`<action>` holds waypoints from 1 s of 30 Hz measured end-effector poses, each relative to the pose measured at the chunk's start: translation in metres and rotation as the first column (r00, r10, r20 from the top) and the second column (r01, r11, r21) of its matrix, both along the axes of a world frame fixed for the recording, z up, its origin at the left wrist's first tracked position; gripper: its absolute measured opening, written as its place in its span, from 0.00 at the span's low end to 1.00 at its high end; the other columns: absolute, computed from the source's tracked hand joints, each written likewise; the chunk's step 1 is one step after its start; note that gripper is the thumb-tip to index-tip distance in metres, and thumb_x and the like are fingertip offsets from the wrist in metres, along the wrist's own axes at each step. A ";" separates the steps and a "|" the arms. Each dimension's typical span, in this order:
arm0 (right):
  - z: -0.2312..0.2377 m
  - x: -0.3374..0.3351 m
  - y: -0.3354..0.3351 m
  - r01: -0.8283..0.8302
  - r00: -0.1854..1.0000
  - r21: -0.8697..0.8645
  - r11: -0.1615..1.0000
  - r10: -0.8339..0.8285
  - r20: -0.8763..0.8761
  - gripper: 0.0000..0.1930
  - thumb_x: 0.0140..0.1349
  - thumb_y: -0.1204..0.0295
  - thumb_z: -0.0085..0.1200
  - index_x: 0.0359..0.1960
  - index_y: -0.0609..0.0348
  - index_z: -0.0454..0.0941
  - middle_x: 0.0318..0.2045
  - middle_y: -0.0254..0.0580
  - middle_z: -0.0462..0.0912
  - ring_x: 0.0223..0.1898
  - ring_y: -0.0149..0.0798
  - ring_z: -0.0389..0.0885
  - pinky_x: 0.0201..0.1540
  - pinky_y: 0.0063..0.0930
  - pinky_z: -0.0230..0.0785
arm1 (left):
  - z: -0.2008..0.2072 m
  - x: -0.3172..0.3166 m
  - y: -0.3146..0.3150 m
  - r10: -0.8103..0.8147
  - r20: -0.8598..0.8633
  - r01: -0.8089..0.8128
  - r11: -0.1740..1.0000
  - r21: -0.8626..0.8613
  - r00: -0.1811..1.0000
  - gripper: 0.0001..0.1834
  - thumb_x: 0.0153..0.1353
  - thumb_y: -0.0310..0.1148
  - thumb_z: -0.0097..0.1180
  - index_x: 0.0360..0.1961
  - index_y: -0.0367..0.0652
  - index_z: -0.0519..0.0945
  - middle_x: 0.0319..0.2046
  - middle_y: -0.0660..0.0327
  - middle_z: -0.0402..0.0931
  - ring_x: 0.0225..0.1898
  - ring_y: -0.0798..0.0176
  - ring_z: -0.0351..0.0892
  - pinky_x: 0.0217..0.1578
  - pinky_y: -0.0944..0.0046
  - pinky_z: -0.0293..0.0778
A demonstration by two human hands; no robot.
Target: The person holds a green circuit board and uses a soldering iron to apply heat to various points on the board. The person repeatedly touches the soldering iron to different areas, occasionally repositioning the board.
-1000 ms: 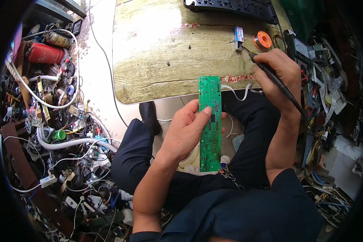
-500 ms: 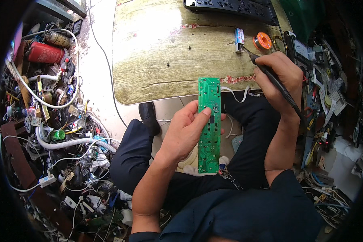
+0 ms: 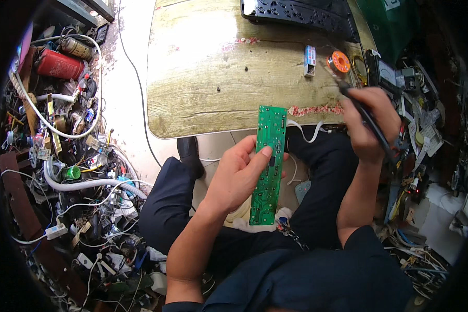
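Observation:
My left hand [image 3: 240, 169] grips a long green circuit board [image 3: 268, 182] by its sides, thumb on its face, above my lap. The board stands nearly lengthwise, and a white ribbon cable [image 3: 311, 134] leads off near its far end. In my right hand [image 3: 372, 122], closed round its handle, is a black soldering iron [image 3: 368, 115], blurred by motion. Its tip points up and left over the right part of the table. Close to the tip are a small open box [image 3: 309, 61], blue and white, and an orange spool of solder [image 3: 339, 62].
The wooden table [image 3: 197, 104] has a worn near edge. A black molded panel [image 3: 301, 20] lies at its far side. Heaps of cables and parts [image 3: 104, 208] cover the floor at left, near a red cylinder [image 3: 60, 65]. A meter [image 3: 389, 66] sits among clutter at right.
My right hand has drawn the soldering iron away from the small box, to the right and nearer me. The circuit board has tilted slightly in my left hand.

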State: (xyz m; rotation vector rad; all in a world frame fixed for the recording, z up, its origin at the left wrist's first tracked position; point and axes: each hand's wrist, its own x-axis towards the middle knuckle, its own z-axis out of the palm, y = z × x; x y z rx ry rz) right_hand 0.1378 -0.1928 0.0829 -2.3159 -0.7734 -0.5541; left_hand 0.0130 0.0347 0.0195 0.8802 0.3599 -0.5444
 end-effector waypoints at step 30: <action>0.013 -0.054 0.035 -0.389 0.912 0.202 0.899 0.407 -0.055 0.16 0.40 0.76 0.67 0.35 0.56 0.80 0.22 0.41 0.82 0.21 0.41 0.82 0.25 0.31 0.69 | 0.012 -0.009 0.015 0.034 0.185 -0.075 0.972 0.221 0.982 0.15 0.75 0.32 0.48 0.55 0.34 0.75 0.40 0.57 0.85 0.35 0.68 0.85 0.37 0.66 0.84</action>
